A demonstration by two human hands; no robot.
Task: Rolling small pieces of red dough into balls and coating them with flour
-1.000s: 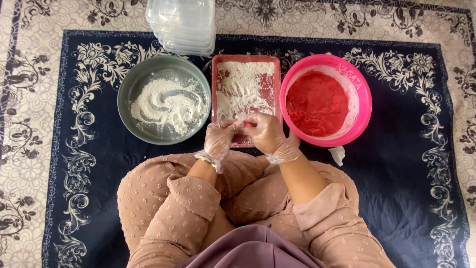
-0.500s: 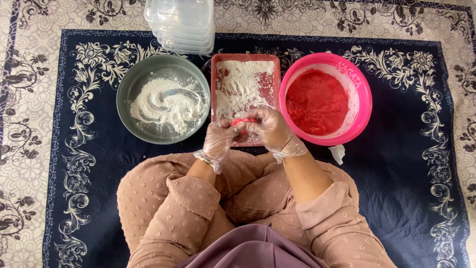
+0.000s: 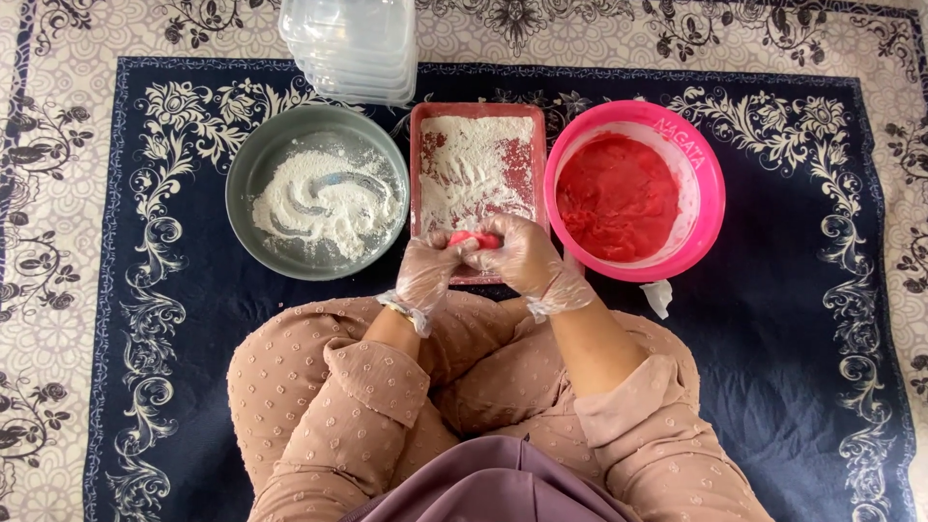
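we sit on a dark blue patterned mat (image 3: 793,367) with our knees drawn up, and the red tray (image 3: 478,114) of white flour lies straight ahead of us. over its near edge our left hand (image 3: 425,274) and right hand (image 3: 523,256), both in clear plastic gloves, pinch a small piece of red dough (image 3: 476,238) between their fingertips. left of the tray stands a grey bowl (image 3: 253,164) dusted with flour. right of the tray, just beside it, sits a pink bowl (image 3: 704,184) holding red dough. beyond the tray, a stack of clear plastic containers (image 3: 354,43) rests on the mat.
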